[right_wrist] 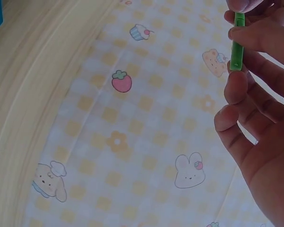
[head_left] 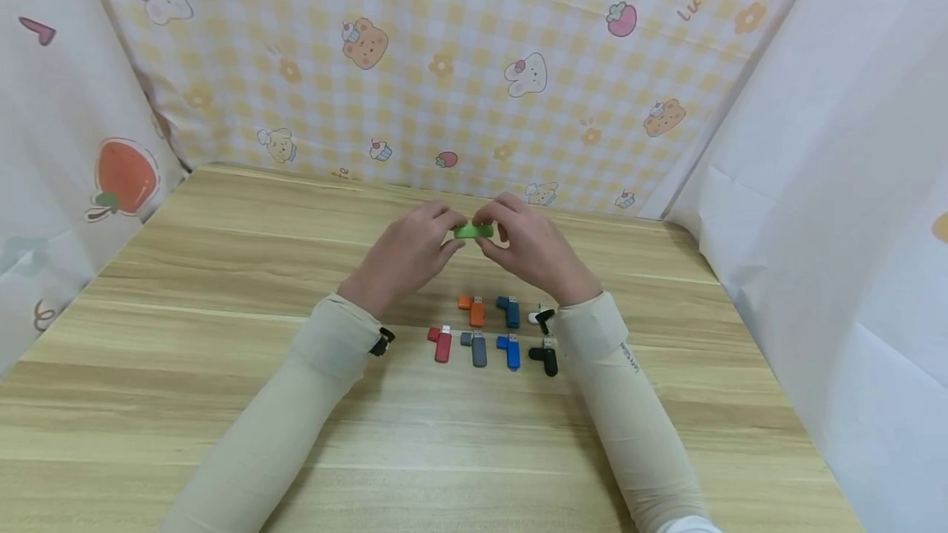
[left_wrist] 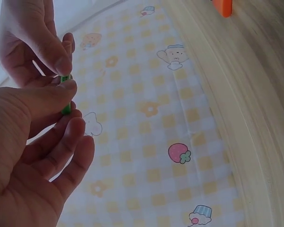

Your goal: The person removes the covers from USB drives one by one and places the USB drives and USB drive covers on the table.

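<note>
In the head view, a small green USB stick (head_left: 474,231) is held up over the far part of the table between the two hands. The left hand (head_left: 411,249) pinches its left end between thumb and fingers. At the other end, the right hand (head_left: 529,241) grips it the same way. The left wrist view shows the left thumb lying over the green USB stick (left_wrist: 66,109), with the right hand (left_wrist: 31,40) just beyond. Seen from the right wrist, the green USB stick (right_wrist: 236,54) is slim and edge-on; no metal plug shows.
Nearer the person, several USB sticks lie in two rows, turned out into L shapes with metal plugs showing: orange (head_left: 477,312), teal (head_left: 512,314), black-and-white (head_left: 544,319), red (head_left: 442,347), grey (head_left: 478,349), blue (head_left: 513,354) and black (head_left: 548,359). A patterned cloth (head_left: 444,64) hangs behind the table.
</note>
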The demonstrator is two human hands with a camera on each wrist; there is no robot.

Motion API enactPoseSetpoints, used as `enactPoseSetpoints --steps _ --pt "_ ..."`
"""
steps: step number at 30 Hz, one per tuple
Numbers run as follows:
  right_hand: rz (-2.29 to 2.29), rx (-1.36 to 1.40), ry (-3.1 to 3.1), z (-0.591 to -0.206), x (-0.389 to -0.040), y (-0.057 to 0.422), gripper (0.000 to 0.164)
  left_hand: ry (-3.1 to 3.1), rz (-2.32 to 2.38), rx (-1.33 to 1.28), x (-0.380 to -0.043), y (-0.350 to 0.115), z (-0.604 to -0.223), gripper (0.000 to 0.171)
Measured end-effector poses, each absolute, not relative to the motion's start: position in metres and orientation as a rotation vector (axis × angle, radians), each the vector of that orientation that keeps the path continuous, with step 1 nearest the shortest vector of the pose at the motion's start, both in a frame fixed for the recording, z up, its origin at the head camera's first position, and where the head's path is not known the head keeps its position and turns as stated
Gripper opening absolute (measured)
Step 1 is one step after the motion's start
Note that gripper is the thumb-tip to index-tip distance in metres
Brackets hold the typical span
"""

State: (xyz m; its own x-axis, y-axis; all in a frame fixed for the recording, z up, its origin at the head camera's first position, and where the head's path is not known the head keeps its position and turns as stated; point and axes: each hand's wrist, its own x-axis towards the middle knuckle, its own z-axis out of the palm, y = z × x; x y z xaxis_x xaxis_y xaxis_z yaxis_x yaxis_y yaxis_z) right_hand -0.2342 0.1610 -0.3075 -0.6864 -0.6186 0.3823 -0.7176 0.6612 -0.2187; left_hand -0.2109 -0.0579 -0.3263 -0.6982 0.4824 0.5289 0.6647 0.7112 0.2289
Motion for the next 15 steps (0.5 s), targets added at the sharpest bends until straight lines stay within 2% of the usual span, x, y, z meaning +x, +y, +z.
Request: enactPoseSetpoints --steps 15 --pt "0.527 1.081 -2.533 -0.3073 -0.2343 0.1606 0.019 -2.415 -0.579 -0.848 -0.2118 -0.0588 -0.3245 0.024"
